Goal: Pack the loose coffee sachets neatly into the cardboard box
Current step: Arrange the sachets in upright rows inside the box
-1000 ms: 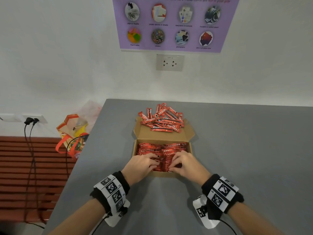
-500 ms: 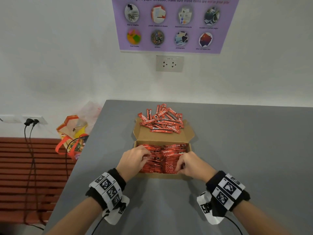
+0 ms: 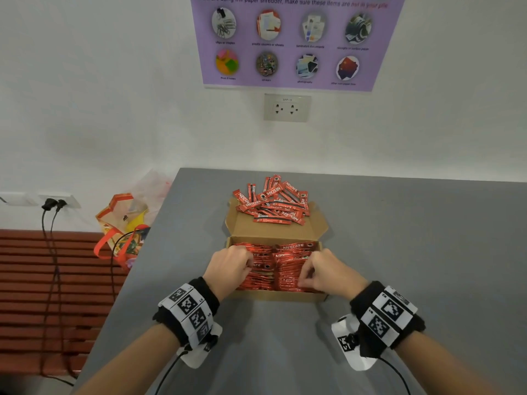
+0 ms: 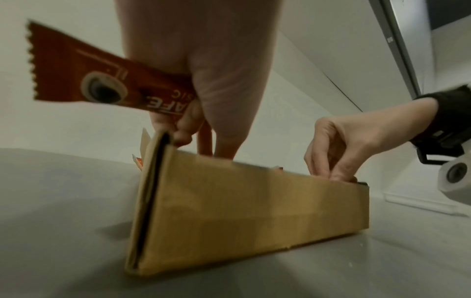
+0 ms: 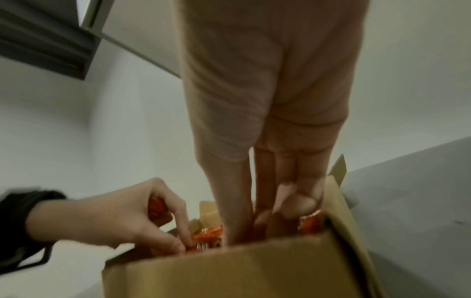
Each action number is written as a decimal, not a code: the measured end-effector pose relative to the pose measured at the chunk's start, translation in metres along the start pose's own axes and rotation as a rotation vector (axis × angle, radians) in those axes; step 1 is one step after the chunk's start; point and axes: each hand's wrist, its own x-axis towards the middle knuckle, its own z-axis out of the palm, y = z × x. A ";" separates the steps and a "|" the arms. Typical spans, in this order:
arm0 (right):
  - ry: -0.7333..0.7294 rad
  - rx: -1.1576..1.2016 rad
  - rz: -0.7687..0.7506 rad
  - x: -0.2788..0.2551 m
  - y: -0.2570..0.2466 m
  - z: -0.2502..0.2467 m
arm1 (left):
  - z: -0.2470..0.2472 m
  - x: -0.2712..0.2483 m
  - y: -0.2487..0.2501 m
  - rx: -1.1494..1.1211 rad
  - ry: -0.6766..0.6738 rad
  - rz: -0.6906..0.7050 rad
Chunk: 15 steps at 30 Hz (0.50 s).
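Note:
An open cardboard box (image 3: pixel 279 295) stands on the grey table (image 3: pixel 413 252), packed with two rows of red coffee sachets (image 3: pixel 288 269). A loose pile of sachets (image 3: pixel 273 203) lies on and behind the box's open lid (image 3: pixel 273 230). My left hand (image 3: pixel 251 263) is over the left row. In the left wrist view it pinches one sachet (image 4: pixel 102 80) while its fingertips (image 4: pixel 224 151) dip behind the box wall (image 4: pixel 242 211). My right hand (image 3: pixel 305 277) is over the right row. Its thumb and fingers (image 5: pixel 237 201) reach down among the sachets and pinch them inside the box (image 5: pixel 229 272).
The table's left edge runs diagonally near my left arm. Beyond it a colourful bag (image 3: pixel 125 223) sits on a red slatted bench (image 3: pixel 42 280), with black cables (image 3: pixel 48 252) plugged into the wall. A socket (image 3: pixel 286 107) and purple poster (image 3: pixel 296 41) hang on the wall behind.
Both hands have spread apart from the box's near middle, the left to the left row and the right to the right row. A sachet stands between the left fingers.

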 end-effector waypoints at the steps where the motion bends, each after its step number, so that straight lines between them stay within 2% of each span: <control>1: 0.049 0.008 0.016 0.002 -0.001 -0.003 | -0.002 0.001 0.000 -0.018 0.024 0.001; 3: 0.155 -0.017 0.027 0.008 -0.002 -0.006 | -0.004 0.002 0.003 -0.033 0.061 0.025; 5: 0.192 -0.070 0.007 0.013 -0.002 -0.001 | -0.004 0.004 0.008 -0.030 0.050 0.056; 11: 0.209 -0.172 0.011 0.020 0.004 0.010 | 0.002 0.006 0.008 -0.025 0.018 0.038; 15: 0.171 -0.177 0.018 0.023 0.003 0.007 | 0.000 0.007 0.007 -0.049 0.018 0.027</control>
